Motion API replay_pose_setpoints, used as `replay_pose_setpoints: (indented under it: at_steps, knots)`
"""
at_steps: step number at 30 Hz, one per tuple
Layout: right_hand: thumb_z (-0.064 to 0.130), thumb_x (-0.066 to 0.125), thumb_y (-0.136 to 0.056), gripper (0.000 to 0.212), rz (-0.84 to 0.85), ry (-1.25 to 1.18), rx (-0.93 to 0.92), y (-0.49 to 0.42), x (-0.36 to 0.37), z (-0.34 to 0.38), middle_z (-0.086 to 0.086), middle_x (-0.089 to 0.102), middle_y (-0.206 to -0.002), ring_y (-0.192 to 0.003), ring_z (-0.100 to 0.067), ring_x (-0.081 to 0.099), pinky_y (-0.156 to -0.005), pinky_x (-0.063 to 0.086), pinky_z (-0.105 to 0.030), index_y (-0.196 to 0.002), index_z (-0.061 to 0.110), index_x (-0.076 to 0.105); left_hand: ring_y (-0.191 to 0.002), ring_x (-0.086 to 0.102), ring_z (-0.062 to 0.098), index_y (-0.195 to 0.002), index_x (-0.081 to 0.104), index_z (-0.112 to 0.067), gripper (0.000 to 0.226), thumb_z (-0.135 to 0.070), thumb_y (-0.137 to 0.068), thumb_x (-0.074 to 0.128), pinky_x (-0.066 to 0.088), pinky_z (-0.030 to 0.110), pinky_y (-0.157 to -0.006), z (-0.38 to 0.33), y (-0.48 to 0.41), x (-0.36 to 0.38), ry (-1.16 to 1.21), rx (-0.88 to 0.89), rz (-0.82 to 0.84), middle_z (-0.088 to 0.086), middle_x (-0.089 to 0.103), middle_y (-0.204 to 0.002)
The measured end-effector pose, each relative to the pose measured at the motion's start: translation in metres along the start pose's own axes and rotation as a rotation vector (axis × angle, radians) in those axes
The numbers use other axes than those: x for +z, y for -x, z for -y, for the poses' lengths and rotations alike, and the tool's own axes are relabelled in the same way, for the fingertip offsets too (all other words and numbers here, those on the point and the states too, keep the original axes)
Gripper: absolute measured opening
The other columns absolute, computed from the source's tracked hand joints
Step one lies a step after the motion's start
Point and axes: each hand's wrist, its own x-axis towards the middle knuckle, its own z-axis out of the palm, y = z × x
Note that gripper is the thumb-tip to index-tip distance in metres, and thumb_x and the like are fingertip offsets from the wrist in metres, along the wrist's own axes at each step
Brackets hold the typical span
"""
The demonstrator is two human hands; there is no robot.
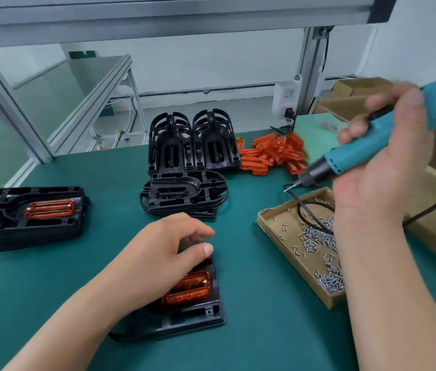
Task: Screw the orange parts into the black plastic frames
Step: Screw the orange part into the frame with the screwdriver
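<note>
A black plastic frame (184,314) lies on the green table in front of me with an orange part (188,289) seated in it. My left hand (163,255) rests on the frame's far end, fingers curled over its edge, and hides that end. My right hand (380,167) grips a teal electric screwdriver (356,153), held in the air with its tip pointing left over the near corner of the screw tray. More loose orange parts (273,153) are piled at the back.
A cardboard tray (278,226) of several small screws (318,236) sits at the right. Empty black frames (192,145) are stacked behind, some upright, some flat. A stack of frames (27,215) with an orange part fitted on top lies at left. Cardboard boxes (358,97) stand at far right.
</note>
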Motion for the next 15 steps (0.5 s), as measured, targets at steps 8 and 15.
replay_pose_setpoints:
  at_steps: [8,15]
  knots:
    - [0.021,0.064,-0.105,0.018,-0.282,-0.053,0.051,-0.01,-0.019,0.0,-0.004,0.065,-0.091,-0.066,-0.017,0.055,-0.064,0.047,-0.031,-0.114,0.009,0.055,-0.11,0.053,0.003,-0.116,0.073,-0.033,0.02,-0.038,-0.1,0.062,0.04,0.025,-0.1,-0.063,-0.036,0.03,-0.108,0.216,0.1,-0.017,0.065,-0.105]
    - [0.021,0.068,-0.102,0.021,-0.294,-0.073,0.068,-0.011,-0.026,-0.003,-0.005,0.066,-0.093,-0.069,-0.017,0.055,-0.066,0.049,-0.03,-0.113,0.01,0.056,-0.102,0.051,0.026,-0.101,0.071,-0.021,0.029,-0.044,-0.101,0.053,0.046,0.041,-0.085,-0.113,-0.084,0.069,-0.498,0.293,0.185,0.0,0.061,-0.099]
